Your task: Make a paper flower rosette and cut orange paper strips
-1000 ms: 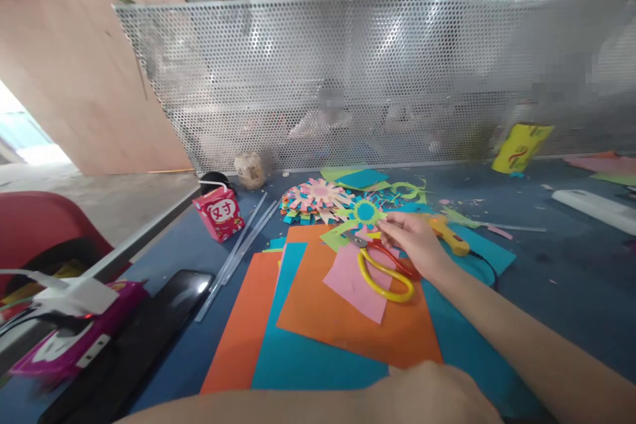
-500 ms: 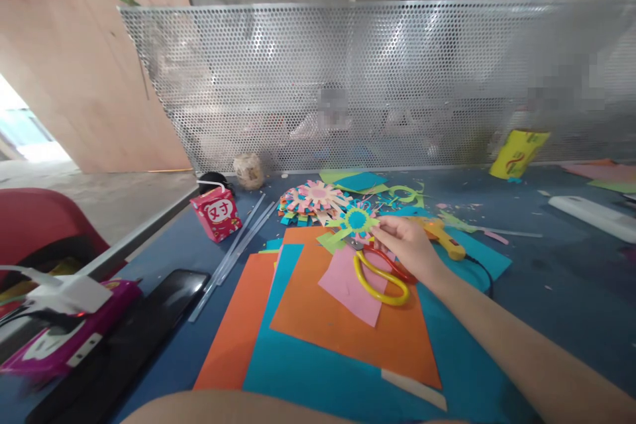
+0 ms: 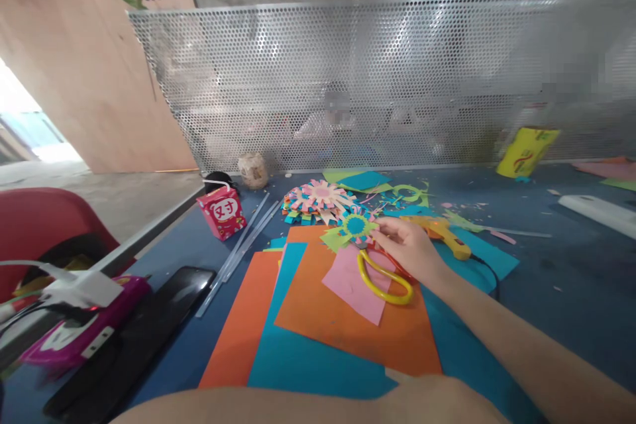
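Note:
My right hand point(image 3: 412, 248) pinches the edge of a small layered paper flower point(image 3: 356, 225), with a blue centre over a green fringed ring. Just left of it is a pile of fringed paper flowers point(image 3: 320, 195), pink on top. Below my right hand lies a pair of scissors point(image 3: 385, 291) with yellow and red handles, partly covered by the hand. The scissors rest on a pink paper piece point(image 3: 355, 285) and an orange sheet point(image 3: 332, 338). My left forearm crosses the bottom edge, and only the back of my left hand point(image 3: 442, 397) shows; its fingers are hidden.
A yellow glue gun point(image 3: 447, 238) with a cord lies right of my hand. Clear glue sticks point(image 3: 248, 238), a red drink carton point(image 3: 222, 212), a phone point(image 3: 163, 318) and a purple power strip point(image 3: 84, 331) are on the left. A perforated metal screen point(image 3: 308, 79) stands behind.
The view has swung slightly left. My left hand has come into view at the bottom, covering part of a pale paper strip. The flower in my right hand has lowered slightly.

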### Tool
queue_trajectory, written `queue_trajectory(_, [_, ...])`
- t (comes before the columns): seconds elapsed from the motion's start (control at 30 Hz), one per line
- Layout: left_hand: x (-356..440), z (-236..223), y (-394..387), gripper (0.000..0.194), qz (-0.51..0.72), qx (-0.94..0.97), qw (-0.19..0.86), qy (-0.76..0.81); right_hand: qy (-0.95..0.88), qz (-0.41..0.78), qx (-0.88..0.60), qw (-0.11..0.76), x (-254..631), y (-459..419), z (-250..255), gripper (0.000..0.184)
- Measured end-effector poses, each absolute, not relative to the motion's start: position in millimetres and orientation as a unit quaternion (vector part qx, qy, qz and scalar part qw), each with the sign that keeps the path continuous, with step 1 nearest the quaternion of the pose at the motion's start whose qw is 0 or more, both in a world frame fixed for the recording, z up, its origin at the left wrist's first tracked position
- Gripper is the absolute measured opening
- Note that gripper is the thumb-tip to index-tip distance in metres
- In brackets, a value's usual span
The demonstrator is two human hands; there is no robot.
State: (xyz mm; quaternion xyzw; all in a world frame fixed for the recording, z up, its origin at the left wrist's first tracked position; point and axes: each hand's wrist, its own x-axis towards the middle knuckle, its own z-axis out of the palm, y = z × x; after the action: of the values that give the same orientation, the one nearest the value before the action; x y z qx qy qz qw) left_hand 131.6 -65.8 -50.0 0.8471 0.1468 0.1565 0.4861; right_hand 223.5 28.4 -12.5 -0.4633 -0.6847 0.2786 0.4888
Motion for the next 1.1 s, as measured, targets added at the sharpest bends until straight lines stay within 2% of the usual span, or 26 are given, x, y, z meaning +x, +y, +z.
queue_trajectory(0.13, [102.3, 1.2, -78.0, 0.019, 0.233, 0.837, 0.465, 0.17, -0.693, 0.268, -0.464, 0.482, 222.7, 25.8, -10.9, 0.016])
queue_trajectory(0.17, [94.1, 14.5, -77.1, 0.025, 0.262, 0.83, 0.455, 0.188, -0.696, 0.268, -0.463, 0.479, 222.1, 23.9, -9.3, 0.016])
queue_trajectory(0.2, [85.5, 25.9, -73.3, 0.023, 0.315, 0.814, 0.428, 0.232, -0.701, 0.268, -0.461, 0.474, 221.4, 21.7, -7.1, 0.017])
queue_trajectory(0.27, [67.1, 39.8, -57.3, 0.014, 0.476, 0.772, 0.282, 0.313, -0.714, 0.272, -0.453, 0.46, 219.5, 16.5, -2.1, 0.019])
queue_trajectory(0.33, [48.3, 41.3, -35.1, 0.027, 0.541, 0.753, 0.156, 0.342, -0.733, 0.276, -0.44, 0.438, 217.4, 11.4, 2.4, 0.02])
queue_trajectory(0.4, [31.3, 34.3, -15.0, 0.042, 0.541, 0.738, 0.106, 0.389, -0.752, 0.275, -0.431, 0.417, 215.6, 7.7, 4.9, 0.019])
queue_trajectory(0.53, [12.1, 17.3, 1.8, 0.042, 0.504, 0.729, 0.116, 0.448, -0.771, 0.254, -0.435, 0.39, 214.5, 6.9, 2.6, 0.019])
queue_trajectory(0.83, [8.7, 13.4, 0.7, 0.046, 0.509, 0.728, 0.162, 0.43, -0.782, 0.24, -0.434, 0.379, 215.3, 6.1, 0.9, 0.014])
queue_trajectory(0.97, [8.7, 14.6, -2.9, 0.043, 0.512, 0.729, 0.178, 0.418, -0.785, 0.244, -0.43, 0.373, 212.1, 1.3, 2.6, 0.015])
queue_trajectory(1.1, [8.7, 15.8, -7.1, 0.037, 0.498, 0.744, 0.151, 0.418, -0.78, 0.254, -0.447, 0.358, 211.8, -0.1, 1.6, 0.019])
